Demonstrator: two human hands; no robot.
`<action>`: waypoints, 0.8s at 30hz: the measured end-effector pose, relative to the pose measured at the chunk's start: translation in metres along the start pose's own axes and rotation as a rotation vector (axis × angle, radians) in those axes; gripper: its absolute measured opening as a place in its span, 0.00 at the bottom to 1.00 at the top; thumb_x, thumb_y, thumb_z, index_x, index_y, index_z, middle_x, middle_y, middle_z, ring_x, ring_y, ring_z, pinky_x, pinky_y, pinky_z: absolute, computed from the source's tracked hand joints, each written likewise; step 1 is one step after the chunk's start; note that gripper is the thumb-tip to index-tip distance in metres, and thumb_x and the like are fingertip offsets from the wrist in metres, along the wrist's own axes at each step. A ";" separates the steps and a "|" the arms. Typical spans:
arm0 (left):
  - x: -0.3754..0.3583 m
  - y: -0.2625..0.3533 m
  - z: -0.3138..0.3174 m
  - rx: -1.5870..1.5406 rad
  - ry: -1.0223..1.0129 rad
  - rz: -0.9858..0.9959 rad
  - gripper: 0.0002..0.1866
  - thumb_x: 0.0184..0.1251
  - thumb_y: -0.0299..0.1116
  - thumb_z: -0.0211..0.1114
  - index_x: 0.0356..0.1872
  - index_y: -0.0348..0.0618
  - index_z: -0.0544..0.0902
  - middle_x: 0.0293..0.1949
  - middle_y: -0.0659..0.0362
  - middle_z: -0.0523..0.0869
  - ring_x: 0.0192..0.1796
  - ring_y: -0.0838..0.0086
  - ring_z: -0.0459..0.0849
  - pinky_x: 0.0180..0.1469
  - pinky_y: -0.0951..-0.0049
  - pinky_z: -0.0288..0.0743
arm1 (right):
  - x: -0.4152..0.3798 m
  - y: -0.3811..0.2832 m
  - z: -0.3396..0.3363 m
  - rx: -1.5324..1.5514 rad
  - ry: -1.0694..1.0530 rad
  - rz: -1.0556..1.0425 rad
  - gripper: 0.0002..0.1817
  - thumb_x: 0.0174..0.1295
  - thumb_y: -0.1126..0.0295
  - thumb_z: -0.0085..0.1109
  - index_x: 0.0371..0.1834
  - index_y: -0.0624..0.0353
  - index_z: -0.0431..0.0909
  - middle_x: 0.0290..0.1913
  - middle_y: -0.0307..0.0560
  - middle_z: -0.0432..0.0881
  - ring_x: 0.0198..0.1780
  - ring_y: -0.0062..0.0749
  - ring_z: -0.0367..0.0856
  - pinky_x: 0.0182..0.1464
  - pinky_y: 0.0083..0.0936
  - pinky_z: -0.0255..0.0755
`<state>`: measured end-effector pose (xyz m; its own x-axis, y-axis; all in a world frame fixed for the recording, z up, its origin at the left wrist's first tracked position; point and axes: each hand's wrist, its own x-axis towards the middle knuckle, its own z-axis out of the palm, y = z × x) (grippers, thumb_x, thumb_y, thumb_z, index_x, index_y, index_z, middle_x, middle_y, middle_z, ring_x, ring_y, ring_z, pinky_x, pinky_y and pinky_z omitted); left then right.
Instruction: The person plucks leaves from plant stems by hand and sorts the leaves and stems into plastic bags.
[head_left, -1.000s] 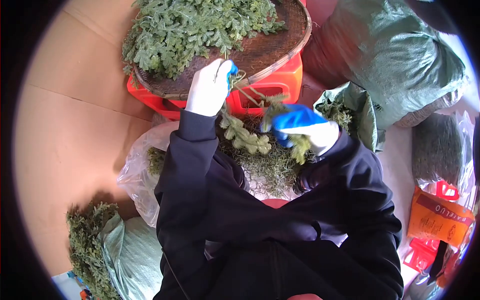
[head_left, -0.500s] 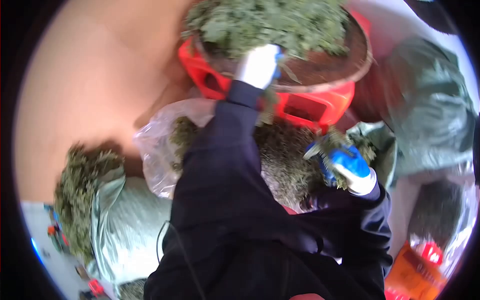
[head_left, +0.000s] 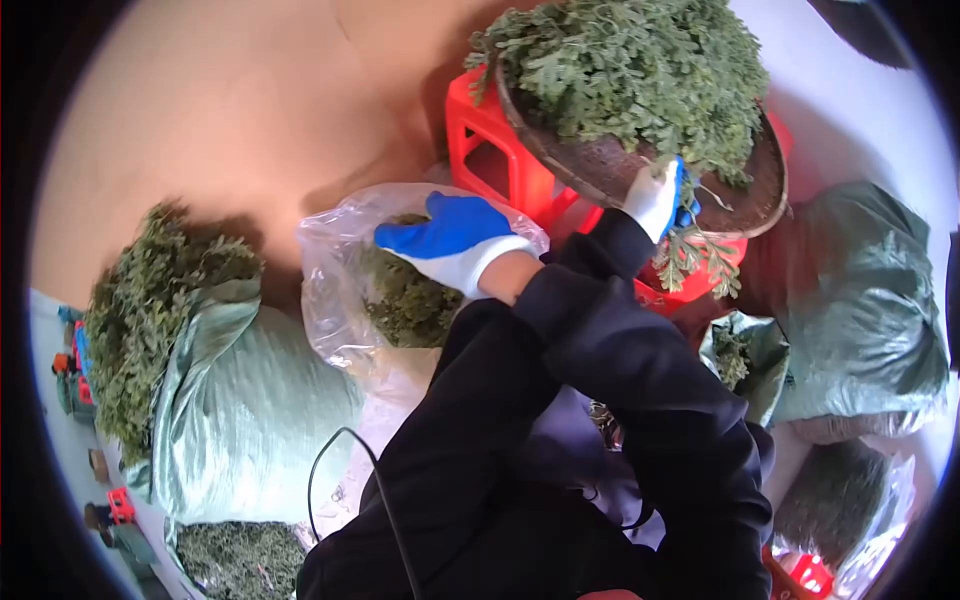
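Note:
My left hand (head_left: 655, 200), in a white and blue glove, is closed on a green leafy sprig (head_left: 695, 262) at the front rim of a round woven tray (head_left: 560, 165). The sprig's fern-like leaves hang below the rim. A large heap of the same leafy sprigs (head_left: 640, 80) covers most of the tray. Crossing over my left arm, my right hand (head_left: 450, 240) is open, with nothing visible in it. It hovers above a clear plastic bag (head_left: 325, 275) that has leafy sprigs (head_left: 410, 300) inside.
Red plastic stools (head_left: 505, 150) support the tray. On the left stands a pale green woven sack (head_left: 260, 400) overflowing with sprigs (head_left: 150, 310). Another full green sack (head_left: 860, 300) stands at right, beside an open one (head_left: 765, 370). A black cable (head_left: 375, 470) hangs before me.
My right hand has swung left across my body to the clear bag, and the sprigs it held are out of it. My left hand has shifted right along the tray; the view has turned left.

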<state>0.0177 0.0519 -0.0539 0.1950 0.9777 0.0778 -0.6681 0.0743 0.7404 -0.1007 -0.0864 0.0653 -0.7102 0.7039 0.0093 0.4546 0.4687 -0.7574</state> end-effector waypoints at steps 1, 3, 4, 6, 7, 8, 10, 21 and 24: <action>-0.009 0.012 0.007 -0.092 0.007 -0.062 0.23 0.78 0.50 0.47 0.40 0.39 0.78 0.26 0.54 0.83 0.23 0.68 0.81 0.23 0.69 0.74 | -0.005 0.002 -0.004 -0.077 0.029 -0.002 0.43 0.58 0.36 0.56 0.56 0.72 0.76 0.58 0.63 0.79 0.60 0.52 0.77 0.62 0.39 0.70; -0.017 0.025 0.004 -0.237 -0.107 -0.196 0.25 0.77 0.53 0.47 0.46 0.39 0.79 0.33 0.53 0.85 0.29 0.67 0.83 0.30 0.68 0.77 | -0.041 0.006 -0.027 0.038 0.213 -0.208 0.28 0.60 0.52 0.61 0.50 0.69 0.80 0.52 0.63 0.82 0.52 0.53 0.81 0.54 0.38 0.75; -0.012 0.022 -0.002 -0.280 -0.219 -0.262 0.26 0.77 0.54 0.47 0.49 0.39 0.79 0.36 0.52 0.86 0.32 0.67 0.84 0.33 0.68 0.78 | -0.059 0.010 -0.042 0.025 0.305 -0.282 0.21 0.61 0.60 0.63 0.48 0.68 0.81 0.50 0.61 0.83 0.49 0.53 0.83 0.52 0.37 0.77; -0.018 0.024 0.008 -0.013 -0.056 -0.182 0.27 0.76 0.55 0.48 0.53 0.39 0.79 0.37 0.53 0.87 0.31 0.68 0.84 0.34 0.69 0.78 | -0.090 0.039 -0.086 -0.102 0.549 -0.570 0.14 0.60 0.72 0.61 0.47 0.68 0.81 0.47 0.57 0.84 0.46 0.48 0.84 0.50 0.33 0.76; -0.013 0.019 0.002 0.039 -0.087 -0.119 0.28 0.75 0.56 0.49 0.54 0.39 0.79 0.42 0.53 0.87 0.33 0.69 0.84 0.33 0.69 0.78 | -0.108 0.052 -0.110 -0.166 0.636 -0.639 0.13 0.60 0.77 0.60 0.48 0.68 0.81 0.46 0.56 0.84 0.45 0.45 0.84 0.50 0.32 0.76; -0.017 0.027 0.005 -0.086 -0.176 -0.187 0.29 0.76 0.56 0.48 0.59 0.40 0.76 0.47 0.51 0.85 0.40 0.67 0.84 0.38 0.67 0.79 | -0.125 0.066 -0.127 -0.156 0.713 -0.500 0.14 0.59 0.78 0.61 0.49 0.67 0.80 0.47 0.54 0.84 0.46 0.43 0.84 0.51 0.32 0.75; -0.029 0.048 0.017 -0.332 -0.350 -0.323 0.32 0.76 0.57 0.47 0.68 0.42 0.69 0.56 0.48 0.81 0.52 0.63 0.84 0.50 0.63 0.81 | -0.155 0.099 -0.152 -0.099 0.842 -0.253 0.19 0.57 0.78 0.63 0.54 0.65 0.78 0.50 0.52 0.83 0.49 0.38 0.82 0.56 0.30 0.73; -0.022 0.017 0.038 0.096 -0.260 -0.175 0.35 0.77 0.59 0.42 0.73 0.44 0.60 0.61 0.47 0.76 0.60 0.61 0.78 0.62 0.58 0.73 | -0.202 0.190 -0.113 0.478 0.581 0.185 0.39 0.59 0.65 0.70 0.72 0.62 0.62 0.50 0.43 0.82 0.48 0.23 0.80 0.52 0.23 0.74; -0.034 0.003 0.056 0.143 -0.178 -0.161 0.34 0.78 0.59 0.40 0.72 0.43 0.62 0.61 0.47 0.77 0.60 0.64 0.78 0.64 0.63 0.72 | -0.197 0.197 -0.100 0.355 0.707 0.250 0.44 0.54 0.61 0.75 0.71 0.63 0.62 0.50 0.46 0.83 0.48 0.25 0.83 0.52 0.23 0.76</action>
<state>0.0492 0.0081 -0.0167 0.4220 0.9047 0.0580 -0.5126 0.1853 0.8384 0.1830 -0.0794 -0.0204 -0.0509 0.9900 0.1318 0.2736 0.1407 -0.9515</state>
